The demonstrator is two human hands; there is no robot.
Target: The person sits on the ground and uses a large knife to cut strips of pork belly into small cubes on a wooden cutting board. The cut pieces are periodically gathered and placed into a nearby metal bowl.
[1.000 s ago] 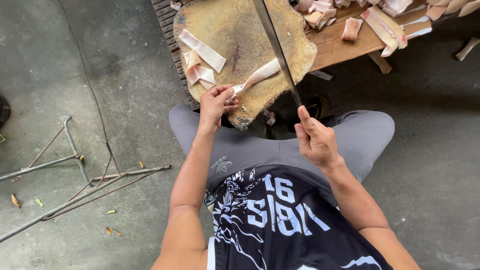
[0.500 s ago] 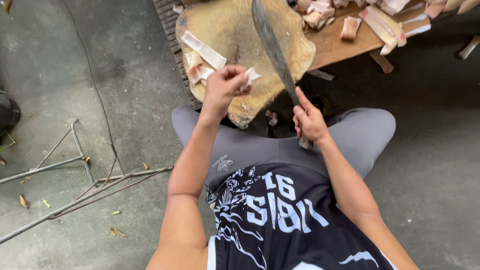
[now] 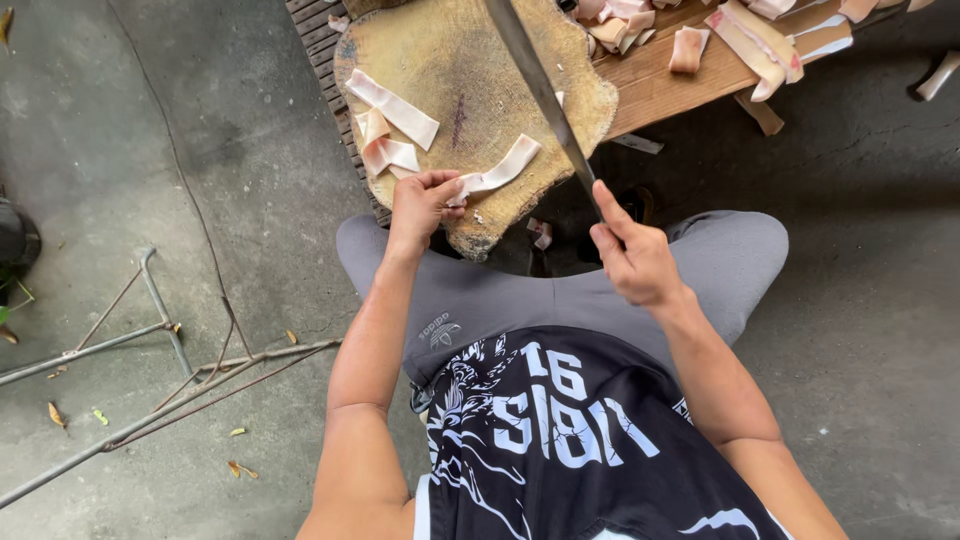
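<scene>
Wooden chopping block (image 3: 480, 75) — pale strips (image 3: 395, 108) lying on it.

1. Left hand (image 3: 420, 200) pinching a pale strip (image 3: 497, 172) on the round chopping block (image 3: 470, 80).
2. Right hand (image 3: 632, 258) gripping a long knife (image 3: 535, 85), blade raised over the block.
3. More pale strips (image 3: 392, 108) lying on the block.

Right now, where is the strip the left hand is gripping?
The pale strip lies on the near edge of the round chopping block, pinched by the left hand, just left of the long blade.
</scene>
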